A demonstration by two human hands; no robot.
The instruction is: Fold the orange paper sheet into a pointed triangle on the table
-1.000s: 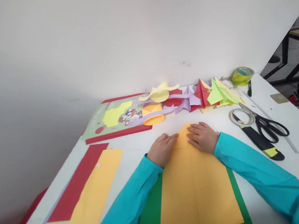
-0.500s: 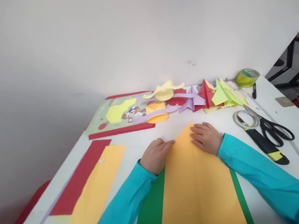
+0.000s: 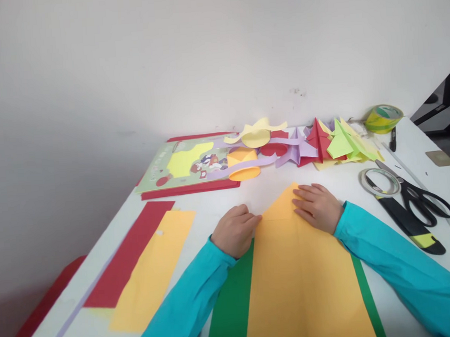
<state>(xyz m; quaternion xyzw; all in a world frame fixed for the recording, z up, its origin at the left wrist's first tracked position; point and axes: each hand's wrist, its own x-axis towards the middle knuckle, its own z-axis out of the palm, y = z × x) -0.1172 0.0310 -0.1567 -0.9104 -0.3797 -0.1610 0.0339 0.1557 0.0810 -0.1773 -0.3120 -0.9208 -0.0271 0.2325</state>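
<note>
A large orange sheet of paper (image 3: 277,277) lies lengthwise before me, its far left corner folded over into a slanted flap and a crease running down its middle. Beneath it a green sheet (image 3: 233,295) shows along both sides. At the left end of the slanted fold, my left hand (image 3: 237,231) is closed, with its fingertips pinching the paper's edge. My right hand (image 3: 319,208) rests with fingers spread over the paper near the far tip. Its palm lies partly off the sheet's right side.
Red paper (image 3: 131,255) and a yellow-orange strip (image 3: 155,274) lie left. Behind are a picture folder (image 3: 159,165), paper rings (image 3: 244,173) and folded paper planes (image 3: 317,142). To the right are scissors (image 3: 421,199), a cutter knife (image 3: 411,228), a white tape roll (image 3: 380,182) and yellow-green tape (image 3: 384,118).
The view has turned slightly left, so most things sit further right in the picture. My left fingers are a little more curled at the fold. The right hand stays on the paper's tip.
</note>
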